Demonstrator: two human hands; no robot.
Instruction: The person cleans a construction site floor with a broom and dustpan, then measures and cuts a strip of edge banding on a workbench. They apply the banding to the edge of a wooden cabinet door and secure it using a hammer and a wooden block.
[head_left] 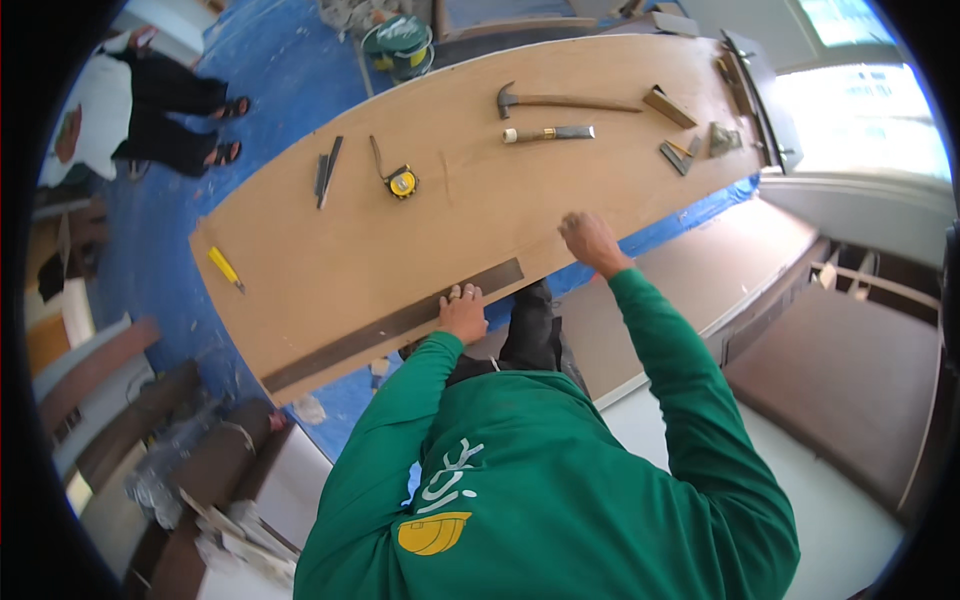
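Note:
A long dark brown wood strip [390, 322] lies along the near edge of the light brown work board [330, 240]. My left hand [463, 314] rests on this strip toward its right end, fingers slightly apart over its top face. Farther right, my right hand [592, 243] is above the board's near edge, with its fingers curled together. Whether anything small is inside them is hidden. Beyond the hands lie a claw hammer [570, 102], a chisel [548, 134] and a yellow tape measure [401, 183] with some of its tape pulled out.
A yellow utility knife [226, 268] lies near the board's left end, and dark narrow pieces [327, 172] lie behind. A small square [680, 157] and a wood block [670, 107] are at the right. Another person [165, 110] stands far left; a bucket [399, 45] is behind the board.

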